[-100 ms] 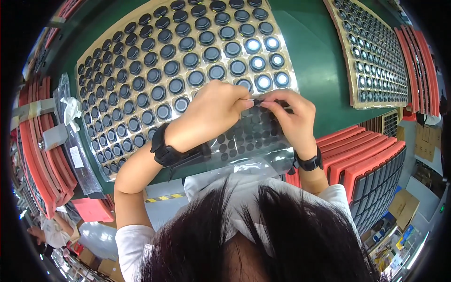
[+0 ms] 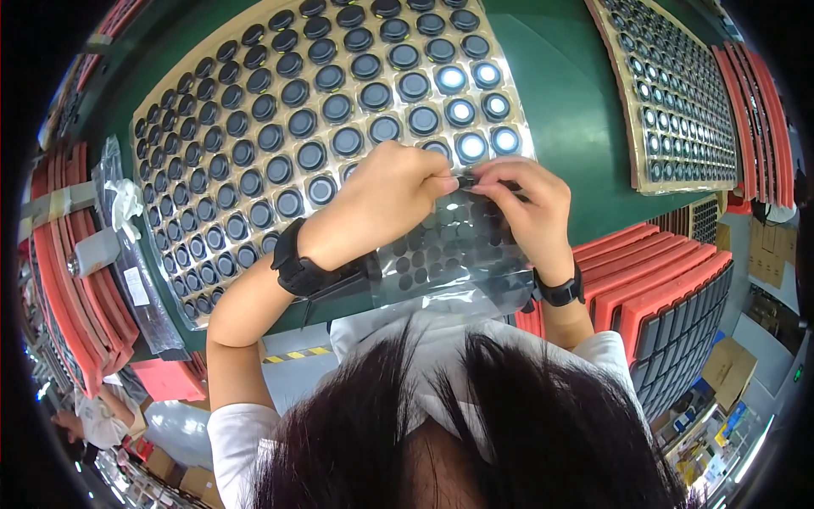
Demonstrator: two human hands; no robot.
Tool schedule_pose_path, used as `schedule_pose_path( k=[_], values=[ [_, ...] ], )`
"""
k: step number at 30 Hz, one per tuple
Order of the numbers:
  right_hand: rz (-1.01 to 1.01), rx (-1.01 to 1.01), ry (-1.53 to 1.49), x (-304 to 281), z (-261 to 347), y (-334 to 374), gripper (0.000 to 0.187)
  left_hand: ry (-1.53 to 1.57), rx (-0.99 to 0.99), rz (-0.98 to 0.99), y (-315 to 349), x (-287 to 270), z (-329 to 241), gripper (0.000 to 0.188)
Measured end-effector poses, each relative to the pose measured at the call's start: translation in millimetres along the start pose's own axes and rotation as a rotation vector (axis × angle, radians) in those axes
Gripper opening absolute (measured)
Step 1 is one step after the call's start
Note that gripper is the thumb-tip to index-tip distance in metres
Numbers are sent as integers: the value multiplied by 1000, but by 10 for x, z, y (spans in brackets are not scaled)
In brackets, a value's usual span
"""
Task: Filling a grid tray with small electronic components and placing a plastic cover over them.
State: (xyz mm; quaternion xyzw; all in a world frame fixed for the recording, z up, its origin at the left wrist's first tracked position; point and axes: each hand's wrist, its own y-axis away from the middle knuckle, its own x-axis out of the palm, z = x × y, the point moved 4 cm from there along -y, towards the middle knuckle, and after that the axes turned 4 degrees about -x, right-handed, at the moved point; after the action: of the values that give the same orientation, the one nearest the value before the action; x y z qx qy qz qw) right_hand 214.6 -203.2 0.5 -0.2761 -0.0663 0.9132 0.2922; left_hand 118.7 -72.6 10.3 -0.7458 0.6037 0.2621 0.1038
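My left hand (image 2: 381, 191) and my right hand (image 2: 530, 212) meet fingertip to fingertip over the near edge of a large tray (image 2: 530, 136). Both are closed in a pinch. A small dark piece (image 2: 465, 181) shows between the fingertips, too small to make out fully. From my right fingers hangs a clear sheet of round black stickers (image 2: 437, 267), draped toward my body. In the tray sit rows of round black parts (image 2: 311, 156); several at its right end have bright, shiny tops (image 2: 471, 148). My left hand hides some of the near rows.
A second filled tray (image 2: 642, 161) lies at the right of the green table (image 2: 585, 110). Red-edged stacked trays (image 2: 653, 288) stand at the near right, with more red stacks (image 2: 72, 280) at the left. Plastic packaging (image 2: 140, 271) lies along the left edge. Another person (image 2: 106, 416) is at the far lower left.
The large tray with the round parts sits slightly further left. My hands keep nearly the same place and the same pinch.
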Motion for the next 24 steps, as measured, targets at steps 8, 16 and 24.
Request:
schedule_pose_path(
  k=[8, 16, 24],
  values=[
    [0, 150, -103, -168, -177, 45, 7, -57, 84, 140, -27, 100, 113, 10],
    [31, 154, 65, -96, -222, 41, 6, -55, 92, 140, -27, 112, 137, 11],
    [74, 94, 142, -77, -212, 42, 6, -66, 95, 142, -19, 118, 140, 11]
  ],
)
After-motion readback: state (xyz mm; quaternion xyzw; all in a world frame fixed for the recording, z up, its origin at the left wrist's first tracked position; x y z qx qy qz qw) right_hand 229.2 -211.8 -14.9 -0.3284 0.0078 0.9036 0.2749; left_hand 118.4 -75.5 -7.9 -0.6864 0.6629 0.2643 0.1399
